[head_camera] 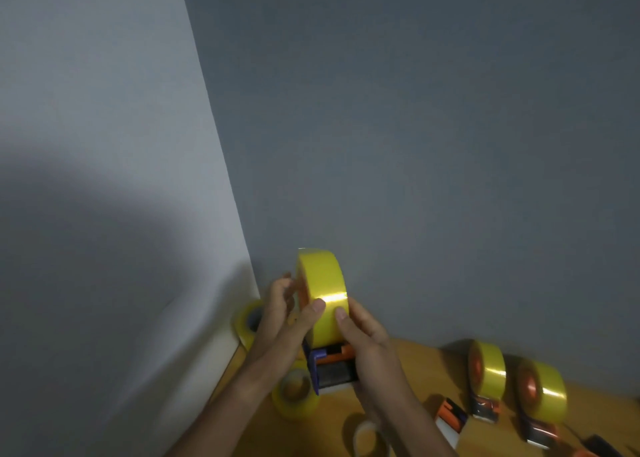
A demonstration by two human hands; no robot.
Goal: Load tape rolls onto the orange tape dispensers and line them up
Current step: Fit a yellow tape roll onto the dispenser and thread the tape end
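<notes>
Hands [325, 321] hold yellow tape roll [323, 283] (thumbs pressing).

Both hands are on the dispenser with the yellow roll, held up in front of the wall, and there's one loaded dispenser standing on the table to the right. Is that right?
Not quite: the head view shows two loaded dispensers on the table to the right, one beside the other. The rest holds: left hand and right hand hold the dispenser with the yellow roll before the wall.

Perhaps a home: wooden table [408, 356] (grey walls [415, 127]).
</notes>
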